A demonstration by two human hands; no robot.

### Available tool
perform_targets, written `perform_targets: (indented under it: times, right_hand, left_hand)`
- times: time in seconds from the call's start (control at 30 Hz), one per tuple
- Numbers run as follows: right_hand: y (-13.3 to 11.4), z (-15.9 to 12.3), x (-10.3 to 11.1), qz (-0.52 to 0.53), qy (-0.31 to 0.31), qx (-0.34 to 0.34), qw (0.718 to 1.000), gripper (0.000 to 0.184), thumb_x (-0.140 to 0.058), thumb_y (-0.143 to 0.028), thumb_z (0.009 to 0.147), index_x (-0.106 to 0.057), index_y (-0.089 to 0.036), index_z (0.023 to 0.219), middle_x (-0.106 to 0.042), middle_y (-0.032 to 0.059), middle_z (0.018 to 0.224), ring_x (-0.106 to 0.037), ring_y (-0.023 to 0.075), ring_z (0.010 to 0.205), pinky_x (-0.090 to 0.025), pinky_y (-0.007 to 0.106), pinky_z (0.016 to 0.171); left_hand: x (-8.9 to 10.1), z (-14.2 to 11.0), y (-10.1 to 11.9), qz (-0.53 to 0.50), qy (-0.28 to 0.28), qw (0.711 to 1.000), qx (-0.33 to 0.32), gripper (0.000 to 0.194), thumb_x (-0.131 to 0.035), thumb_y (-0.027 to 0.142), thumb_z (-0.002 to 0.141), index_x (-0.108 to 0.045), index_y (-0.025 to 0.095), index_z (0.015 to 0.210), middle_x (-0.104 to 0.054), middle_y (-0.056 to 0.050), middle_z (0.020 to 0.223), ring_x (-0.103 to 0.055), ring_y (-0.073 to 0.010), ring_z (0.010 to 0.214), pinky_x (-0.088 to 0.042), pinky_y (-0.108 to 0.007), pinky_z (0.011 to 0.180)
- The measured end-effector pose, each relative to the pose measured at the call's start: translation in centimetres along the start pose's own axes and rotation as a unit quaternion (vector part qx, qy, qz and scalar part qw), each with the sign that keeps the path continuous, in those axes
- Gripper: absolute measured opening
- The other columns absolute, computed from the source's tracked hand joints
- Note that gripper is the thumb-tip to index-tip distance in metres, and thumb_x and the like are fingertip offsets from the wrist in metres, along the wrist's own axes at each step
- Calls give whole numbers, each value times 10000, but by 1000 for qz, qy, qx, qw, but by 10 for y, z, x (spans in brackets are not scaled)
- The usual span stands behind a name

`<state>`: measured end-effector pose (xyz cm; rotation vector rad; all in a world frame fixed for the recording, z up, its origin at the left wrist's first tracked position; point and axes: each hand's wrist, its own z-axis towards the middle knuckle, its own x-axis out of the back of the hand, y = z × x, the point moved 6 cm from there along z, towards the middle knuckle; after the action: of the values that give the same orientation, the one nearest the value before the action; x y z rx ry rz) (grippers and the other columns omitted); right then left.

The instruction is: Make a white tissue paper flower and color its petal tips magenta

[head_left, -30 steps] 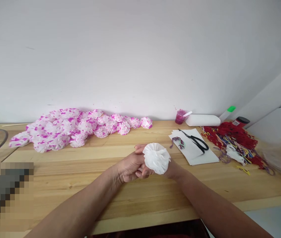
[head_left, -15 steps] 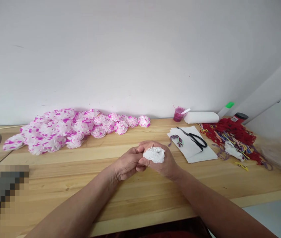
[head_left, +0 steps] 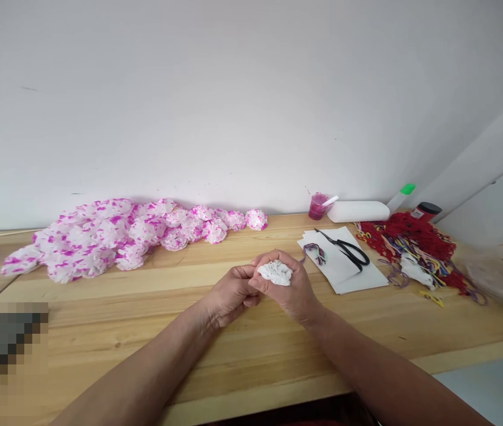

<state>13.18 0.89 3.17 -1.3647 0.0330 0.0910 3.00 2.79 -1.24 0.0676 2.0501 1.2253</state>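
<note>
A white crumpled paper flower (head_left: pixel 275 273) sits cupped in my right hand (head_left: pixel 298 293), its ruffled face turned up toward me. The fingers of that hand wrap round it, with the thumb along its near side. My left hand (head_left: pixel 231 294) is closed against the flower's left side, its fingertips meeting those of my right hand. What those left fingertips pinch is partly hidden behind the right thumb. Both hands are just above the wooden table (head_left: pixel 198 355). To their right, black-handled scissors (head_left: pixel 349 249) lie on a stack of white paper (head_left: pixel 344 278).
Pink-tipped white paper flowers (head_left: pixel 100 236) are heaped along the wall at left. At back right stand a cup of pink dye (head_left: pixel 318 206), a white roll (head_left: pixel 358 211) and a dark-lidded jar (head_left: pixel 426 211). Red and coloured yarn (head_left: pixel 420 236) lies in front of the jar.
The white flower is squeezed narrower and flatter in my right hand, whose fingers have closed further round it. My left hand keeps nearly the same place. The view shifts slightly.
</note>
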Motion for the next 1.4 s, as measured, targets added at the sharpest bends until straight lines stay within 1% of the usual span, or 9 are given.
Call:
perform_targets:
  times: [0.23,0.47,0.6,0.77,0.9,1.07,1.23,1.3,1.4]
  right_hand:
    - [-4,0,-2,-7,-9,14,1000,288,-837,-333,694,-624,-204,839,-526,-43,678,-436,86,579,-364,215,516]
    - [-3,-2,-6,11,-23,9,1000,308,-831,-374,699,-625,-205,852,-581,-21,743,-486,101,607,-404,226,533]
    - [-4,-3,-5,5,-16,-1,1000,327,-794,-441,724,-596,-216,854,-542,-35,691,-482,113,576,-387,231,493]
    - [-7,-1,1,-19,12,24,999,333,-745,-465,764,-534,-223,851,-498,-46,677,-450,114,584,-386,236,522]
    - [-7,2,7,3,18,25,1000,330,-758,-405,755,-520,-232,903,-474,-62,664,-434,107,572,-368,230,522]
    - [-11,3,15,34,26,24,999,556,-843,-301,649,-522,-253,1100,-521,-61,766,-486,105,616,-415,224,561]
    - [-11,5,16,53,2,26,998,711,-880,-287,591,-515,-269,1200,-605,-7,986,-598,144,794,-506,261,710]
    - [-8,7,17,50,-1,26,998,650,-883,-309,588,-555,-249,1146,-627,7,988,-610,159,824,-517,274,731]
    - [-1,10,20,28,5,16,999,454,-859,-375,627,-623,-209,977,-648,10,883,-606,163,774,-519,283,702]
  left_hand:
    - [-1,1,-5,17,-26,999,14,161,-723,86,576,-582,122,644,-390,60,567,-261,-28,492,-128,-200,454]
    - [2,7,-10,52,-21,998,-5,162,-704,112,594,-573,143,683,-411,55,583,-284,-43,493,-141,-219,454]
    - [-2,9,-12,68,-30,997,-22,172,-700,124,580,-545,145,652,-426,40,603,-321,-58,523,-180,-221,462]
    - [-9,8,-13,56,-10,998,-24,173,-699,132,560,-556,139,658,-430,40,598,-324,-56,515,-187,-217,457]
    - [-16,8,-11,45,17,999,-8,195,-697,125,547,-527,152,639,-383,64,548,-282,-48,482,-170,-212,444]
    - [-27,11,-2,46,41,998,-29,181,-680,146,575,-525,154,668,-366,78,542,-221,-34,471,-124,-201,446]
    - [-31,15,6,46,59,995,-70,183,-675,152,529,-519,151,624,-402,75,514,-240,-26,449,-123,-202,450]
    - [-31,17,8,49,63,994,-80,182,-683,161,518,-519,148,597,-409,73,499,-247,-22,440,-125,-200,448]
    - [-29,21,8,58,64,993,-84,175,-691,177,525,-529,151,586,-401,77,475,-231,-22,425,-113,-201,438]
